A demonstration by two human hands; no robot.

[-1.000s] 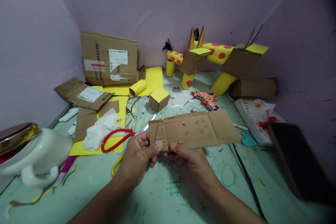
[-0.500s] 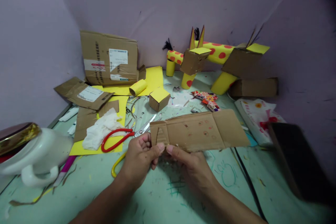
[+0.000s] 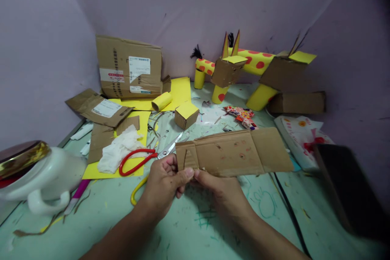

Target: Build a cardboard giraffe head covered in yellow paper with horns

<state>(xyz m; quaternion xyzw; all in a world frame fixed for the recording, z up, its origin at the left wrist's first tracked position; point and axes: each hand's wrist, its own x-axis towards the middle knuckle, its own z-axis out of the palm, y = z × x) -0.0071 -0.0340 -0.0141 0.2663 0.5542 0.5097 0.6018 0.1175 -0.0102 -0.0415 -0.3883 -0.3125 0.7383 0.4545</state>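
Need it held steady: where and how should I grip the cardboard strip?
Probably pinch the cardboard strip by its right end panel, from the right: that flat, thin part juts out free, while left hand and right hand are near the opposite end.

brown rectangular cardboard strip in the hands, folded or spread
Spread: the brown cardboard strip extends in a row of panels, crease lines showing between them.

Left grip (image 3: 164, 182) and right grip (image 3: 224, 194) pinch close together.

Scissors (image 3: 161, 154) crowd the left hand (image 3: 164, 180); open table (image 3: 276, 211) separates right hand (image 3: 222, 189) from black cable (image 3: 287, 205).
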